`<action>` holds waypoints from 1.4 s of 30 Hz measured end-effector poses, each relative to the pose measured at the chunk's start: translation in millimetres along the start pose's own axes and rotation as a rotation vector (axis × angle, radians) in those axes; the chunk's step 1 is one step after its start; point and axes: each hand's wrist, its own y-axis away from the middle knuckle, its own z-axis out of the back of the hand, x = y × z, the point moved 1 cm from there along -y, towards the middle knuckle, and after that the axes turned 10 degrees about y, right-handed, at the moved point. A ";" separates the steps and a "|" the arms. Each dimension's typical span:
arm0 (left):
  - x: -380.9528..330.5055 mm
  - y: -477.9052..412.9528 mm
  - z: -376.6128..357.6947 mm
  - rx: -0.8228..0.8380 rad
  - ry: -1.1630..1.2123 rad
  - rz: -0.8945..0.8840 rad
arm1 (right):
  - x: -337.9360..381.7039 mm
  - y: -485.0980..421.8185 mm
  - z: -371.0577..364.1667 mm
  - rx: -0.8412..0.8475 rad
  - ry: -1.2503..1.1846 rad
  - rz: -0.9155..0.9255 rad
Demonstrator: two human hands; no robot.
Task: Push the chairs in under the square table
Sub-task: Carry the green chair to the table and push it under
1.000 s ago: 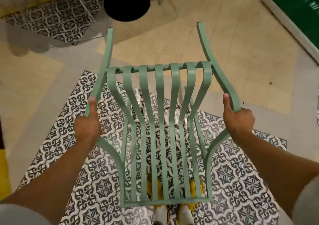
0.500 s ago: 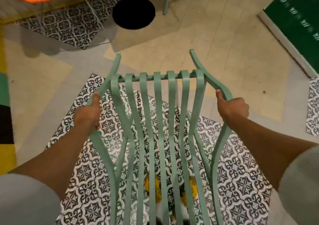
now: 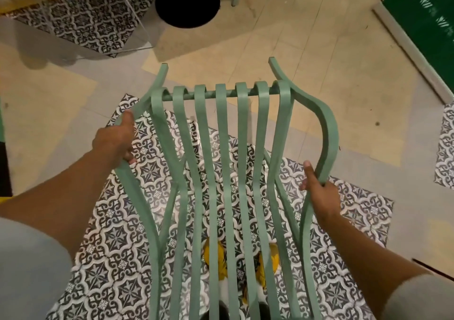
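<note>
You're standing in what looks like a café or restaurant: past the slatted green chair (image 3: 228, 172) you hold, a round black table base (image 3: 188, 1) stands on beige floor with patterned tile patches (image 3: 118, 241).

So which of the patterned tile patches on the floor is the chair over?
The big middle patch, showing through the green chair slats; the other patches lie clear of the chair.

No readable text, label, brand, number or sign appeared anywhere in the view. The patterned floor tiles (image 3: 137, 221) carried only ornamental motifs, and the green panel (image 3: 427, 17) at the upper right bore pale marks too blurred to be made out as letters.
</note>
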 end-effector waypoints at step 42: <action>141.2 21.0 -45.6 0.202 0.083 0.084 | 33.2 -54.8 -3.0 -0.003 0.210 -0.207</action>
